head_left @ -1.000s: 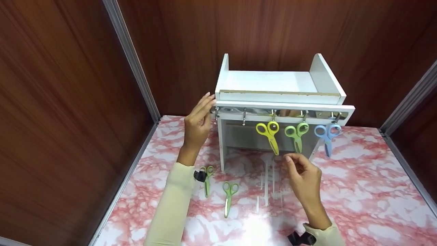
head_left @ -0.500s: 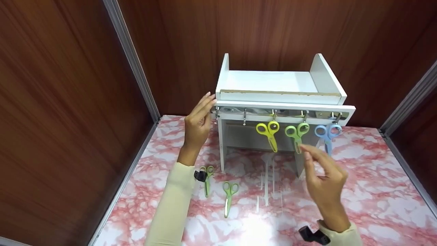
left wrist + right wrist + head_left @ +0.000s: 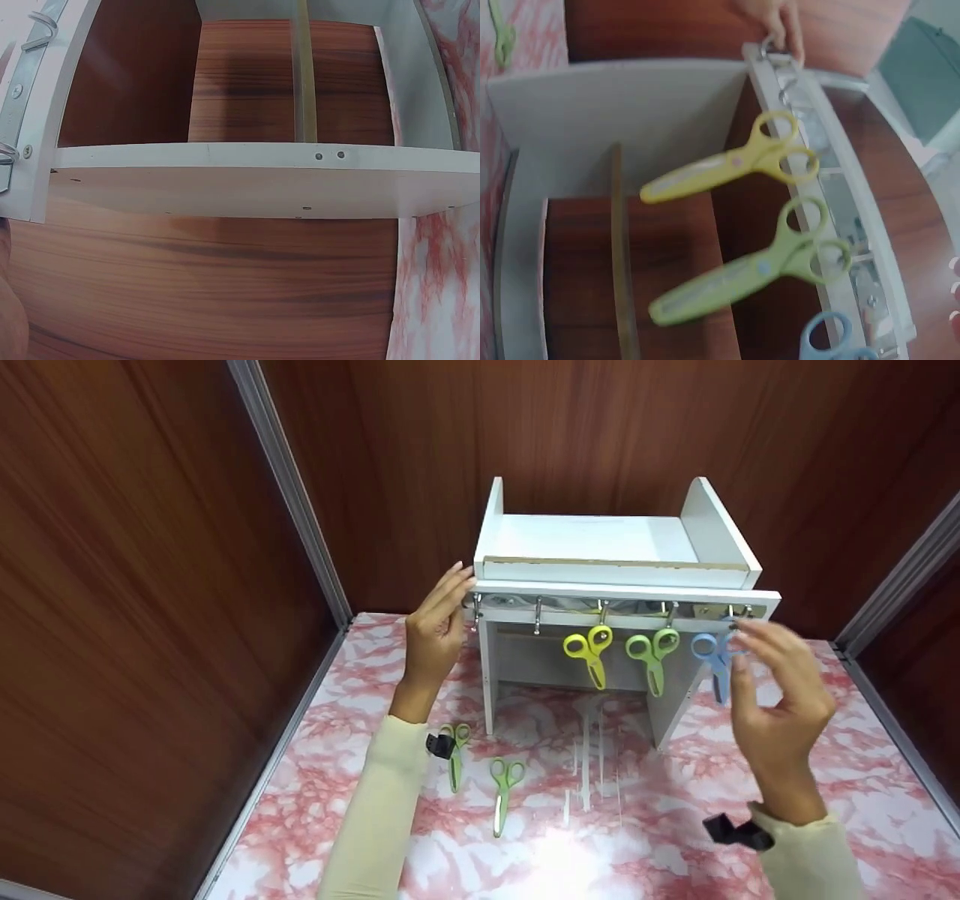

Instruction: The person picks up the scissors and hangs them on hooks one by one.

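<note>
My left hand [image 3: 435,630] rests with straight fingers against the left end of the white hook rail [image 3: 630,590], beside the shelf. My right hand [image 3: 784,690], slightly blurred, is at the blue scissors [image 3: 705,645] on the rightmost hook. Its thumb and fingertips stand apart right at the scissors' right handle loop and partly cover it. The green scissors [image 3: 652,656] and yellow scissors [image 3: 589,652] hang from the two hooks to the left. In the right wrist view the yellow scissors [image 3: 727,169] and green scissors [image 3: 757,262] hang blades toward the left.
Two more green scissors [image 3: 501,795] [image 3: 455,757] lie on the red-and-white marbled table [image 3: 322,810]. The white shelf [image 3: 491,675] stands against the brown wood-grain wall [image 3: 585,427]. Two hooks on the left of the rail, such as this hook [image 3: 537,616], hold no scissors.
My right hand has moved right and up, from below the yellow and green scissors to the blue scissors. The yellow scissors have swung slightly. My left hand has stayed on the rail's end.
</note>
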A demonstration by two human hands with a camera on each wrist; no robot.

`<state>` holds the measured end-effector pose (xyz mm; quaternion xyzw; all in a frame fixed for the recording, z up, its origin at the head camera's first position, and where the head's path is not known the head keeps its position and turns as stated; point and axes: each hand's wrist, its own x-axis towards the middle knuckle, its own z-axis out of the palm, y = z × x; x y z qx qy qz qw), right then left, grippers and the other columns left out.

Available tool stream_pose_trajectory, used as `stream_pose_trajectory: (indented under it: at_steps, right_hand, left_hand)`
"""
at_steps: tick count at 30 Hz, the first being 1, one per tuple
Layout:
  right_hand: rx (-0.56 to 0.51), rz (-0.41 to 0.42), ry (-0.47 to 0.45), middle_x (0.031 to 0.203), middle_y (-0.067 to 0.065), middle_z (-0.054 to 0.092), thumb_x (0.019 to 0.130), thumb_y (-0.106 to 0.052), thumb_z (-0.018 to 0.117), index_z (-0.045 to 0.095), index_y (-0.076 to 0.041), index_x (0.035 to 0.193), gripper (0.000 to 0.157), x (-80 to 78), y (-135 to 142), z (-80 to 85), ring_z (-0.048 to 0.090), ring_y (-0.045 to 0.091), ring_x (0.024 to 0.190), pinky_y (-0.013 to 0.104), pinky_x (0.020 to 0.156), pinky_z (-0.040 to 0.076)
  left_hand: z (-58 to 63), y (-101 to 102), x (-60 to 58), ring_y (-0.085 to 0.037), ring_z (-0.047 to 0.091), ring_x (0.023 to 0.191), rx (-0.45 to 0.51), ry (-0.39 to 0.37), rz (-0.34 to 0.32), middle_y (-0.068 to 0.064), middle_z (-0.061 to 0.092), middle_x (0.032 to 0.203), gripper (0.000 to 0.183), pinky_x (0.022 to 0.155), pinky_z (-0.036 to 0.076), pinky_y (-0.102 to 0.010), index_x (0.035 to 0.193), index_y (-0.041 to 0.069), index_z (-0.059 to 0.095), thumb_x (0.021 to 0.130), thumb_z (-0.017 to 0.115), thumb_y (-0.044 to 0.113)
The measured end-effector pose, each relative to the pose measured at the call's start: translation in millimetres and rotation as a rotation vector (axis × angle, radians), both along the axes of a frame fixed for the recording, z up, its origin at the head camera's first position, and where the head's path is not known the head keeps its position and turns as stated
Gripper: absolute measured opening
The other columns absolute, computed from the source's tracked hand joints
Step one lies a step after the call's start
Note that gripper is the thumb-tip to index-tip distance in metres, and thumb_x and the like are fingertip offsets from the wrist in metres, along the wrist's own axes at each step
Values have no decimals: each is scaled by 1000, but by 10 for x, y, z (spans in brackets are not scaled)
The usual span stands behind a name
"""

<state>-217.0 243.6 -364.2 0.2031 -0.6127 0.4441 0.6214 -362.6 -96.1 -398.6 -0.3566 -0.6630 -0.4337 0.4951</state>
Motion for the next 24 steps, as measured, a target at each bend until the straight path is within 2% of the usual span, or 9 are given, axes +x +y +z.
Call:
stream_pose_trajectory:
  at_steps: [4, 12, 20, 24]
  right_hand:
    - [-29, -2, 5, 102, 28, 73, 86, 4, 70, 77, 9, 94, 12, -121, 133, 48, 68, 41, 103, 43, 100, 53]
    - [-49, -9, -18, 104, 28, 73, 86, 5, 71, 78, 8, 95, 11, -241, 335, 91, 69, 40, 105, 40, 100, 54]
    - [-21, -25, -47, 104, 26, 74, 86, 4, 72, 79, 6, 96, 12, -318, 445, 88, 71, 36, 103, 26, 90, 56]
    - [8, -13, -64, 104, 24, 74, 86, 4, 72, 79, 6, 96, 12, -340, 466, 92, 72, 35, 100, 23, 88, 56]
  left_hand:
    - [-5, -8, -7, -30, 58, 130, 2, -3, 0, -14, 68, 130, 41, 105, 50, -36, 120, -1, 73, 89, 56, -23]
    - [-10, 12, -19, -31, 58, 130, -1, -5, -6, -14, 68, 130, 41, 106, 50, -37, 120, -2, 73, 88, 57, -23]
    - [-10, 0, -23, -30, 59, 129, 3, 0, -8, -14, 69, 128, 39, 104, 51, -35, 119, -2, 73, 90, 57, -23]
    - [-11, -6, -14, -31, 59, 128, 9, 1, -14, -14, 69, 127, 39, 104, 51, -36, 118, -2, 73, 90, 57, -22]
